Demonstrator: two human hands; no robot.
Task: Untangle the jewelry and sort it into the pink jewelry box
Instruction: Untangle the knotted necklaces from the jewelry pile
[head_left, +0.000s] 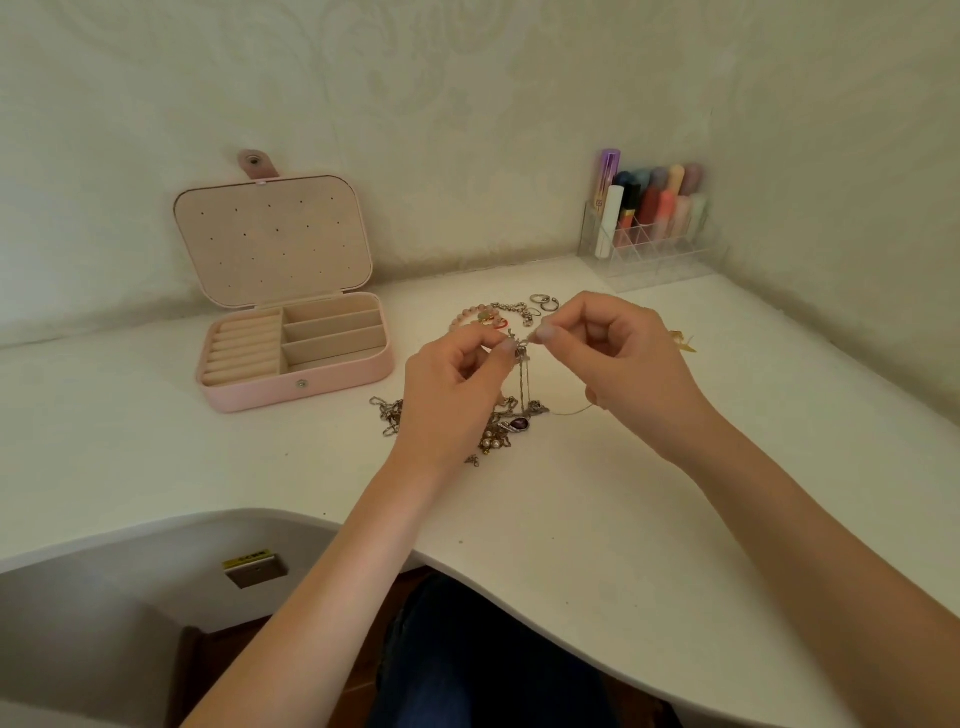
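Jewelry still lies mostly in a tangled heap (498, 423) on the white bench (597, 519), just in front of us, with a purple-stoned pendant (518, 424) and small pearls showing in it; a thin silver chain (523, 374) rises out of the heap to our fingertips; we judge the step in hand to be the untangling itself, with sorting not yet begun, since the compartments of the pink jewelry box (296, 353) look bare; the box sits open to the left of the heap, its lid leaning back against the wall. Our left hand (457, 379) pinches the chain near its knotted top between thumb and forefinger, the other fingers curled under; our right hand (628, 358) pinches a fine strand just beside it, fingertips nearly meeting those of the left; both hands are held above the bench, forearms reaching in from below. A loop of fine wire or chain trails from under the right hand toward the pendant. Beyond the hands lie a beaded bracelet (467, 317) and some rings (543, 301), apart from the heap; a clear organizer (649, 244) of cosmetics stands in the far corner. Next, we judge, the move calls for a gentle, small pull apart to loosen the knot without tightening it; whether the strand is one chain or two we cannot tell.
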